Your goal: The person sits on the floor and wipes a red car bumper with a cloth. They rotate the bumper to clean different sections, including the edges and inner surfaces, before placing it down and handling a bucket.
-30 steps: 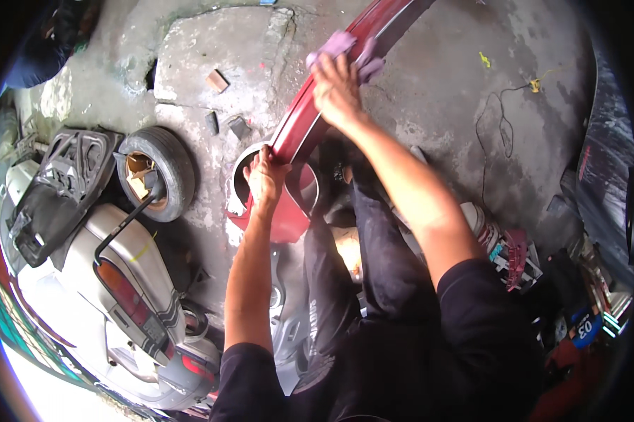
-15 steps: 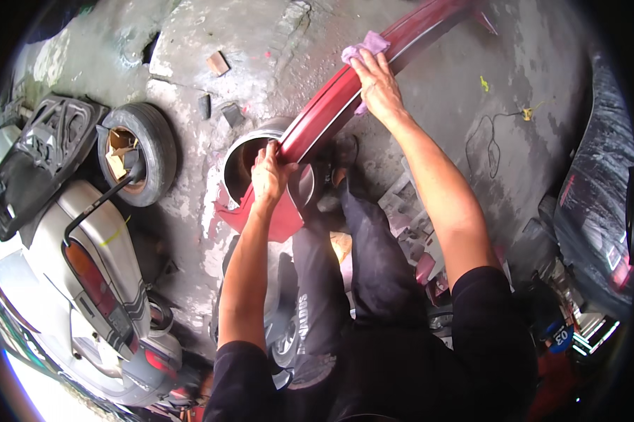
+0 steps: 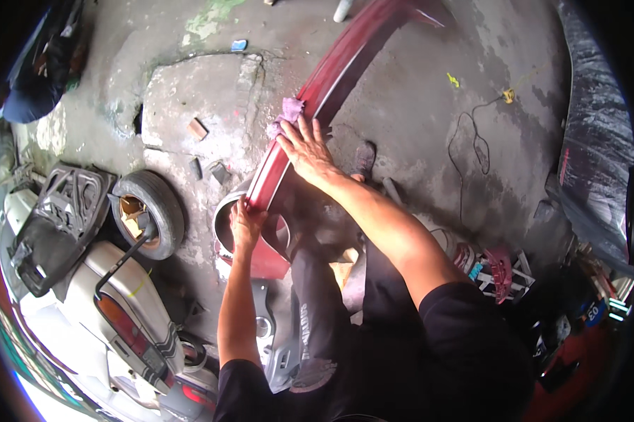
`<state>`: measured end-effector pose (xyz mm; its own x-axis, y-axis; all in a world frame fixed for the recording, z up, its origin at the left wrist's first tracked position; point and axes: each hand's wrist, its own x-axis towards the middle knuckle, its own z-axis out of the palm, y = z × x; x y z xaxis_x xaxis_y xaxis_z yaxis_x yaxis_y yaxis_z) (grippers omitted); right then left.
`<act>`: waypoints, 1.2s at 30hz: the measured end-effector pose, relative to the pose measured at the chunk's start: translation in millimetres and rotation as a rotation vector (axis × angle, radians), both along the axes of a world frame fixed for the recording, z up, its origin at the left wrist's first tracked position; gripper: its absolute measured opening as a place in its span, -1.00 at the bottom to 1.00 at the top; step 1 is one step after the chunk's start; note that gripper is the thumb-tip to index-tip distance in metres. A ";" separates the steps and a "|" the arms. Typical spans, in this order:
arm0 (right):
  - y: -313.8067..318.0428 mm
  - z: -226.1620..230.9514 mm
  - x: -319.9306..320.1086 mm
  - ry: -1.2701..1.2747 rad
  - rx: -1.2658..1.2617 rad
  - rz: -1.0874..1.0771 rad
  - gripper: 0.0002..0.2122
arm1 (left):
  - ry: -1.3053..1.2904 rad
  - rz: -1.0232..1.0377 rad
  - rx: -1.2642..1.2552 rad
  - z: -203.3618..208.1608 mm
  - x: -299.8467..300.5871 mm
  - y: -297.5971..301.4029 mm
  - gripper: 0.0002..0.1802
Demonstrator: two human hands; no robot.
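A long, curved red car bumper (image 3: 338,56) with a pale strip along it stretches from near my legs away to the far right. My left hand (image 3: 245,226) is closed round its near part, fingers over the edge. Farther up, my right hand (image 3: 308,151) presses a crumpled pink cloth (image 3: 287,116) against the bumper's surface, fingers reaching across it. A round, hollow metal drum (image 3: 222,221) lies beneath the near part, partly hidden by the bumper and my left hand.
To the left lie a tyre (image 3: 152,211), a black plastic panel (image 3: 67,218) and pale scooter bodywork (image 3: 113,281). A brown block (image 3: 197,129) sits on the concrete floor. A dark cable (image 3: 464,133) lies to the right, beside a dusty, dark covered shape (image 3: 598,133). A person (image 3: 39,84) is at the far left.
My right hand has slid the pink cloth down along the bumper, nearer to my left hand. My left hand keeps its hold. The whole view has shifted, showing more floor at the far side.
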<state>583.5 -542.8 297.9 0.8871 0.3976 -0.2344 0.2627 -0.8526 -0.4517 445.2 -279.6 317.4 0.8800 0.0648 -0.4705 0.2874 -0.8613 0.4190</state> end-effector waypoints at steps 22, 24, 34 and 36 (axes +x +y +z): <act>-248.4 -91.0 253.8 -0.316 0.299 -0.412 -0.55 | 0.276 0.110 -0.336 -48.0 206.1 -119.1 -0.23; -186.6 -91.0 208.9 -0.352 0.219 -0.614 -0.49 | 0.287 0.111 -0.321 -49.6 207.9 -120.8 -0.22; -106.1 -56.0 116.2 -0.250 0.240 -0.535 -0.55 | 0.143 0.181 -0.136 -37.8 197.0 -148.0 -0.27; -148.7 -93.3 188.8 -0.362 0.290 -0.762 -0.55 | 0.169 0.166 -0.109 -48.6 190.5 -135.6 -0.23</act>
